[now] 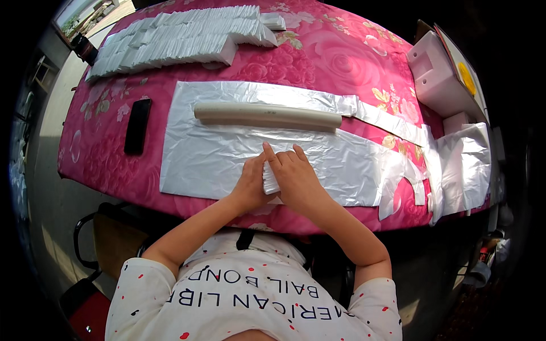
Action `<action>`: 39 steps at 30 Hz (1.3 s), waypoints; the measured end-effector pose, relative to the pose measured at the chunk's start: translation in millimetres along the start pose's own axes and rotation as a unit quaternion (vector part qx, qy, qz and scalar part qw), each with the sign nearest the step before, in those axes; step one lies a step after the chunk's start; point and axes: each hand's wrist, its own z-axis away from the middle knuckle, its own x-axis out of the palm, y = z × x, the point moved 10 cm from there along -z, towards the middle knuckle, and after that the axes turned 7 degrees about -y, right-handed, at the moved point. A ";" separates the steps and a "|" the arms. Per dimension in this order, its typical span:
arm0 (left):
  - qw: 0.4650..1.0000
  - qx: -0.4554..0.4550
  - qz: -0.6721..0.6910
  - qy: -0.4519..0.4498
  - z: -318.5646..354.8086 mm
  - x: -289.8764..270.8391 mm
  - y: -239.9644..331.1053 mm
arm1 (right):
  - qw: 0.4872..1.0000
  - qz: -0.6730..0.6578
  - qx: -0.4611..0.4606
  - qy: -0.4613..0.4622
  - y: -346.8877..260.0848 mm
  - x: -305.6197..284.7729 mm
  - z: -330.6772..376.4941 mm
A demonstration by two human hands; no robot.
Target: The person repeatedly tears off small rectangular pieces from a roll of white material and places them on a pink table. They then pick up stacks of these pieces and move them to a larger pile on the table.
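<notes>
Near the table's front edge, my left hand point(250, 183) and my right hand point(294, 177) press a small folded white plastic bag point(270, 179) between them. Its pleated layers show in the gap between my palms. My fingers close around it from both sides and hide most of it. Under my hands lies a flat, shiny white plastic bag point(199, 165) with wrinkles, its cut handle ends reaching right. A pale round pipe point(267, 115) rests crosswise on this sheet, just beyond my fingertips.
Rows of folded white bags point(170, 42) stand at the far left. A black phone point(137, 127) lies left of the sheet. More loose white plastic point(463, 165) drapes at the right edge, near a white foam box point(441, 71). The tablecloth point(352, 57) is pink and flowered.
</notes>
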 end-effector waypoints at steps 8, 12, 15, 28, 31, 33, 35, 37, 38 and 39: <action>0.997 -0.038 0.052 0.032 2.4 -35.5 -13.5 | 0.971 -0.219 -0.011 0.091 25.1 -7.4 2.2; 0.989 0.004 0.145 0.008 -0.3 -44.7 -10.7 | 0.871 -0.474 -0.004 0.126 52.0 9.2 14.1; 0.984 0.007 0.174 -0.045 -2.6 -23.2 -7.6 | 0.881 -0.448 0.004 0.153 71.5 41.8 15.1; 0.995 0.027 0.066 -0.066 9.7 -9.1 11.3 | 0.963 -0.218 -0.020 0.157 59.8 41.5 29.3; 0.996 -0.003 0.064 -0.063 12.2 -11.3 5.8 | 0.960 -0.238 -0.008 0.150 59.2 37.5 31.3; 0.995 -0.012 0.086 -0.054 6.1 -22.1 13.7 | 0.955 -0.269 0.010 0.127 60.2 31.3 27.6; 0.994 -0.020 0.100 -0.043 -4.7 -32.3 16.4 | 0.954 -0.281 0.007 0.103 62.8 12.1 17.4; 0.994 -0.011 0.107 -0.026 -22.5 -44.3 19.5 | 0.949 -0.299 -0.026 0.092 68.8 -15.6 2.8; 0.995 -0.004 0.104 -0.007 -33.8 -56.0 22.4 | 0.945 -0.313 -0.037 0.088 73.5 -31.1 -9.5; 0.995 0.001 0.100 0.013 -49.2 -69.9 23.2 | 0.944 -0.319 -0.046 0.073 78.6 -46.1 -24.8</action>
